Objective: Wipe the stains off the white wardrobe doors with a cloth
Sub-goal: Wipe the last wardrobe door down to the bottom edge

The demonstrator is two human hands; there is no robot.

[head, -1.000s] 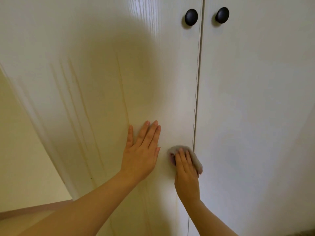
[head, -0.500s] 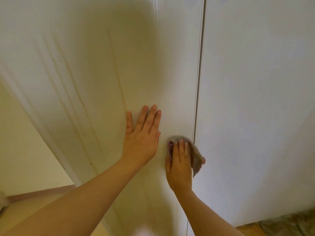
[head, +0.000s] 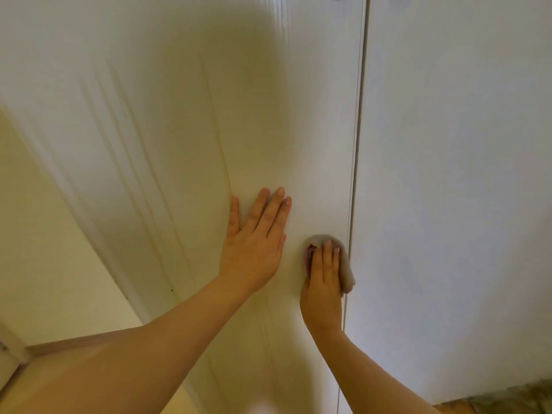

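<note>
The left hand (head: 254, 252) lies flat, fingers straight, on the left door (head: 179, 85) beside yellowish streaks (head: 215, 115), while the right hand (head: 324, 282) presses a grey cloth (head: 346, 271) with straight fingers against that door, just beside the seam (head: 357, 144).

Cloth (head: 346, 271) seemingly against door gap (head: 354, 174).

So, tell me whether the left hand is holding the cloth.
No, the left hand lies flat and bare on the door; the cloth sits under the straight fingers of the right hand.

Two wardrobe doors (head: 283, 130) (head: 448, 144), two hands (head: 254, 252) (head: 324, 282), one cloth (head: 345, 265), several brownish streaks (head: 214, 124).
</note>
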